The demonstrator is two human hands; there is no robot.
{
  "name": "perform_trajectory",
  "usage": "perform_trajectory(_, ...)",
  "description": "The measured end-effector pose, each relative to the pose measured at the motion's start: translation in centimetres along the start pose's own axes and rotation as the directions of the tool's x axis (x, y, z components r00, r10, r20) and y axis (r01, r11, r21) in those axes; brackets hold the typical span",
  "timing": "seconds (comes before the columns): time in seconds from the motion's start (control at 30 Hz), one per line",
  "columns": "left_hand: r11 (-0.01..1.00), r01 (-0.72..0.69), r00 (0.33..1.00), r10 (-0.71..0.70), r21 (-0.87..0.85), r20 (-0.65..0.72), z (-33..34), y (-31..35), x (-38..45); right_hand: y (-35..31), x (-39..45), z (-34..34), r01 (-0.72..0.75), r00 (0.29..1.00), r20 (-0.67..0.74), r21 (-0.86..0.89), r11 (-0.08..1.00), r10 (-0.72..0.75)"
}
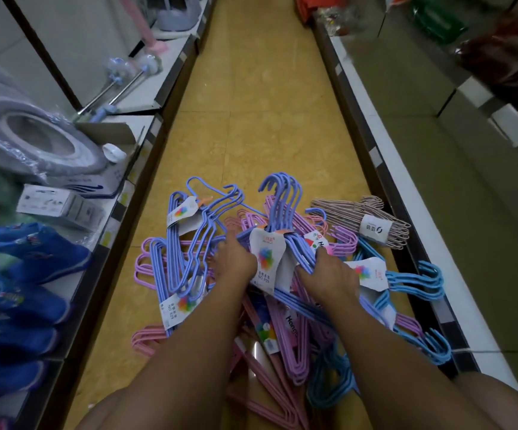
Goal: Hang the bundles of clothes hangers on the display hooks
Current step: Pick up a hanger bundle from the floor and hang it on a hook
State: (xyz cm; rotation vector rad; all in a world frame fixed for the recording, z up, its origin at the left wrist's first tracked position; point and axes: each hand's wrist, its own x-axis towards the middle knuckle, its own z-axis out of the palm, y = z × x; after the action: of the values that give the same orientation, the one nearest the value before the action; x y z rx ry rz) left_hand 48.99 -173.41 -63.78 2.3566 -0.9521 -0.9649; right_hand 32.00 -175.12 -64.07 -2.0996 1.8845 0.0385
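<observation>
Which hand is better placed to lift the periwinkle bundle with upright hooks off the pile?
Probably the right hand: its grip wraps the periwinkle bundle at the shoulder wires. The left hand only holds beside the label.

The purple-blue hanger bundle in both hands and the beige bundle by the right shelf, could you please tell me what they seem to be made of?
The purple-blue hanger bundle looks like thin wire with a smooth, matte coloured coating, probably plastic over metal: the rods are slim and evenly bent. Its label looks like printed card. The beige bundle appears to be the same coated wire, with a paper-like band; blur leaves this uncertain.
</observation>
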Motion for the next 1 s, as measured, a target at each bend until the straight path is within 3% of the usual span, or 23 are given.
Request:
perform_trajectory(0.17, 0.974, -0.166, 0.983, 0.151, 0.156, 0.105, -0.1, 1.4, 0.9, 2.2, -0.1, -2.4, 0.153, 0.986, -0.042, -0.144, 0.978, -0.16)
perform_trajectory(0.27, 0.944, -0.192, 0.975, 0.152, 0.27, 0.16, -0.1, 1.2, 1.0, 4.1, 0.0, -4.0, 0.244, 0.962, -0.07, -0.212, 0.946, -0.264)
perform_trajectory(0.4, 0.971, -0.192, 0.981, 0.191, 0.142, 0.019, 0.3, 0.2, 1.9, 5.1, 1.0, -6.3, 0.373, 0.909, -0.067, -0.312, 0.874, -0.412)
perform_trajectory(0.5, 0.962, -0.214, 0.972, 0.226, 0.167, -0.056, -0.4, 0.7, 2.3, 5.0, 1.4, -6.7, 0.412, 0.891, -0.048, -0.337, 0.847, -0.452)
perform_trajectory(0.67, 0.943, -0.307, 0.931, 0.325, 0.128, -0.167, -0.7, 1.1, 2.0, 3.5, 2.2, -4.7, 0.316, 0.937, -0.074, -0.229, 0.921, -0.34)
perform_trajectory(0.83, 0.914, -0.339, 0.929, 0.363, 0.222, -0.076, -0.2, 1.1, 0.2, 1.2, 2.0, -4.8, 0.263, 0.958, -0.057, -0.202, 0.943, -0.279)
perform_trajectory(1.0, 0.938, -0.256, 0.963, 0.269, 0.233, -0.027, -3.9, 3.6, -5.0, -0.8, -0.9, -8.8, 0.156, 0.987, -0.044, -0.007, 0.988, -0.157)
